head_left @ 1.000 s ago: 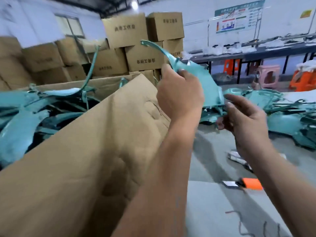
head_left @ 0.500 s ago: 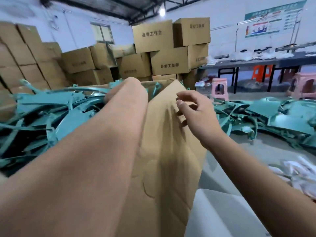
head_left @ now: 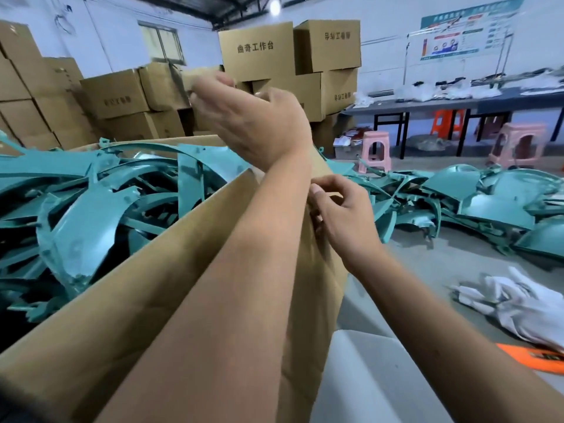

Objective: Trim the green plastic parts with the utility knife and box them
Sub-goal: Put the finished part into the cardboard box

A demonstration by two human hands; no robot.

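Observation:
A large cardboard box in front of me is heaped with green plastic parts. My left arm reaches across the box. My left hand is raised above its far edge, fingers loose and blurred, holding nothing. Lower down, my right hand has its fingers curled against the box's upper right corner, and nothing shows in them. A second pile of green parts lies on the floor to the right. The orange utility knife lies on the floor at the lower right, away from both hands.
White cloth or gloves lie on the floor beside the knife. Stacked brown cartons fill the back. Pink stools stand behind the pile, under a long dark table. A pale slab sits right of the box.
The green part that I held up a second ago has left my hands. My left hand swung over the box and now rises above its far edge. My right hand came to the box's corner.

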